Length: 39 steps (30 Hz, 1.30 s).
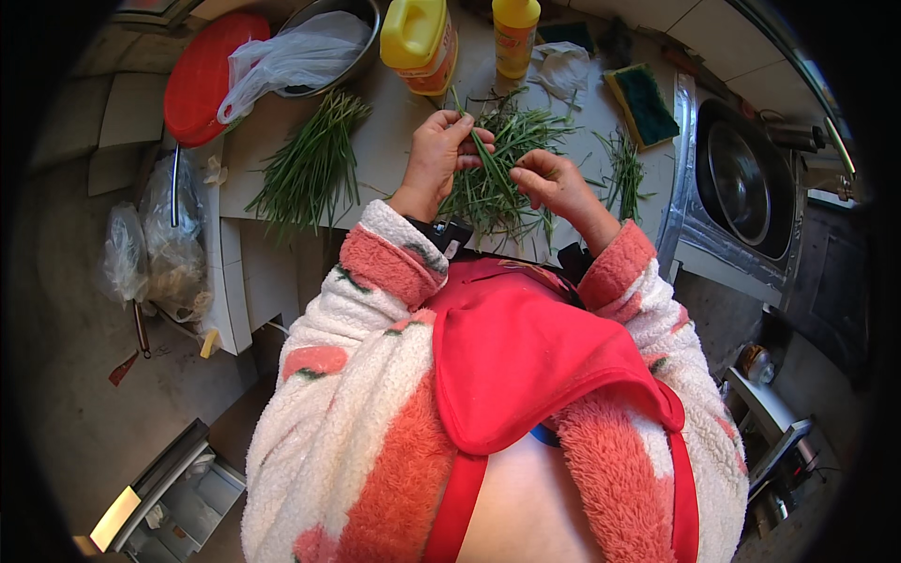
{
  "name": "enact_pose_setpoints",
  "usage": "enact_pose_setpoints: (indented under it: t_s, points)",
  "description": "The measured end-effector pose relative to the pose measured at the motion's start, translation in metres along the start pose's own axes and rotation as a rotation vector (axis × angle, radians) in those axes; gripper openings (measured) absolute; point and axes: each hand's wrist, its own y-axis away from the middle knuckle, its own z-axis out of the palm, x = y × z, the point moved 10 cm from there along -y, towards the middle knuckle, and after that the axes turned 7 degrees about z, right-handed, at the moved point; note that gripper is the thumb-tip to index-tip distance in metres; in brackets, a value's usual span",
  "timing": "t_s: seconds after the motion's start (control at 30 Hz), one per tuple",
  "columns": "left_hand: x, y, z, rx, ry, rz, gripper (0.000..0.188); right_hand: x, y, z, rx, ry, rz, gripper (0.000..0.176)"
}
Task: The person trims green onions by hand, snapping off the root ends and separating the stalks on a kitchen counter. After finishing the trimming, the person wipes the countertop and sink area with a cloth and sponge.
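My left hand point(450, 144) pinches a few green leafy stalks point(490, 158), likely garlic chives, between thumb and fingers. Just to their right, my right hand point(552, 179) has its thumb and fingertips drawn together; whether a bit of leaf is between them is too small to tell. Beneath both hands spreads a loose, tangled pile of green stalks point(521, 134) on the white tiled counter point(394, 155). A neater bundle of long green stalks point(313, 162) lies left of my left hand. Beyond my right hand is a small heap of trimmings point(624, 176).
A yellow jug point(419, 42) and yellow bottle point(514, 42) stand at the back. Right of them lie a crumpled plastic bag point(563, 70) and a sponge point(642, 105). A red basket point(204, 77) and metal bowl point(366, 42) stand back left. A wok point(739, 183) sits at the right.
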Motion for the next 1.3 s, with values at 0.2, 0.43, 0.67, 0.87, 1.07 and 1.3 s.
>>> enact_pose_setpoints:
  t_s: [0.2, 0.43, 0.67, 0.87, 1.07, 1.3]
  points:
    - [0.001, 0.0, 0.001, 0.002, 0.0, 0.015, 0.013, 0.006, -0.002, 0.013, -0.088, 0.032, 0.012, 0.014]
    - [0.0, -0.001, 0.001, 0.006, 0.027, 0.017, 0.013, 0.011, -0.003, 0.008, -0.053, 0.024, 0.054, 0.013]
    - [-0.002, 0.002, 0.003, 0.024, 0.057, 0.038, 0.011, -0.004, -0.005, -0.009, 0.241, 0.346, -0.224, 0.013]
    - [0.003, -0.008, -0.025, 0.112, 0.265, 0.082, 0.012, 0.024, -0.017, -0.027, 0.325, 0.51, -0.112, 0.011]
    - [0.01, -0.016, -0.067, 0.178, 0.574, 0.112, 0.008, 0.005, -0.01, -0.045, 0.377, 0.508, -0.266, 0.017]
    - [0.018, -0.016, -0.078, 0.206, 0.573, 0.153, 0.008, -0.05, 0.016, -0.049, 0.473, 0.323, -0.502, 0.015]
